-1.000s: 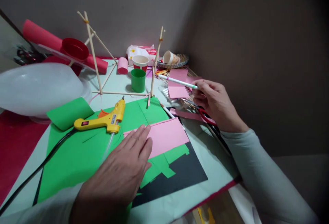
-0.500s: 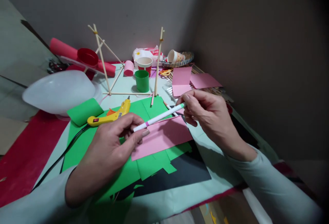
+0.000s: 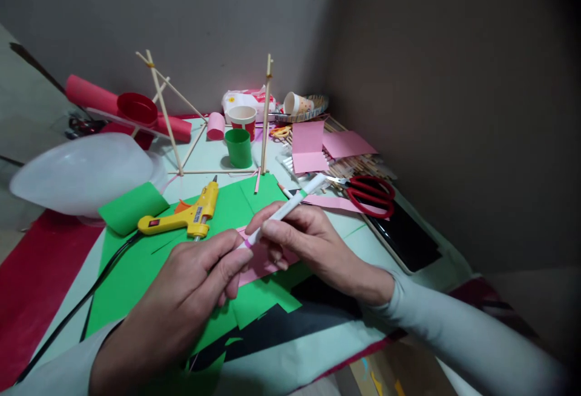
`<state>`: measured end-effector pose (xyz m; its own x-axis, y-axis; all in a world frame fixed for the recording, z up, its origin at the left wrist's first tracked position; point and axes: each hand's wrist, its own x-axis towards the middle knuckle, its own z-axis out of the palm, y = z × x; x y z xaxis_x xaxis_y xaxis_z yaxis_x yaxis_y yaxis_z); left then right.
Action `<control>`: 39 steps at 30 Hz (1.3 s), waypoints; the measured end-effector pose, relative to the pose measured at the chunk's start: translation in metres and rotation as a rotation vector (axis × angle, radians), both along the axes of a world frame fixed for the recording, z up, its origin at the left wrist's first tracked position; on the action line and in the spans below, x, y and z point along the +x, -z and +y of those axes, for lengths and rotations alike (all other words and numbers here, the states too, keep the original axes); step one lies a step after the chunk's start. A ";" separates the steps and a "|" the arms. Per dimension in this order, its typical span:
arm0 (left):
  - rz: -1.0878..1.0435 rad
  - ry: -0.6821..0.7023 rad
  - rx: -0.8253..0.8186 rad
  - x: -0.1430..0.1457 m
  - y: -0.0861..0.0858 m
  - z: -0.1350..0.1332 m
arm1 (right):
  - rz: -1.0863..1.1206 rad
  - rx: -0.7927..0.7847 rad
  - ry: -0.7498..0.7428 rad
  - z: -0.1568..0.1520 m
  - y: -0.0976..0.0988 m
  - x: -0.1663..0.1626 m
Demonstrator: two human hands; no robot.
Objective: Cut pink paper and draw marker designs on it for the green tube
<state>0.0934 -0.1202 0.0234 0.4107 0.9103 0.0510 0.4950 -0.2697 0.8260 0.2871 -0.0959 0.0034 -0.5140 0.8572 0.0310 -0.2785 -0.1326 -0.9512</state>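
Note:
Between both hands I hold a white double-ended marker [image 3: 290, 203] with a purple band and a green band. My left hand [image 3: 195, 281] pinches its lower, purple-banded end. My right hand [image 3: 318, 241] grips the barrel close beside the left fingers, and the green-banded end points up and away. Below the hands lies a pink paper sheet [image 3: 263, 266], partly covered by my fingers. It rests on green paper [image 3: 136, 275] and a black sheet [image 3: 272, 335]. A yellow glue gun [image 3: 195, 214] stands on the green paper just beyond my left hand.
Red-handled scissors [image 3: 370, 196] and a dark phone-like slab [image 3: 406, 235] lie at right. Behind stand a stick frame [image 3: 164, 111], a green paper cup [image 3: 238, 149] and a red-white cup [image 3: 242, 118]. A translucent plastic piece [image 3: 86, 166] sits at left; the glue gun's cord [image 3: 91, 293] runs along the left.
My right hand has slid down the marker from the green-banded end toward my left hand. The marker's far end now shows free. The view has shifted right, revealing the scissors and dark slab.

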 end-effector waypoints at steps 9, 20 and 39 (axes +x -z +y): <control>0.174 0.012 0.437 -0.014 0.001 0.008 | -0.077 0.087 -0.167 -0.002 -0.004 0.010; 0.468 0.170 0.997 -0.030 0.002 0.003 | -0.140 0.003 -0.572 -0.011 -0.016 0.016; 0.238 0.228 0.385 -0.011 0.003 -0.015 | -0.110 0.638 0.035 -0.030 -0.017 0.014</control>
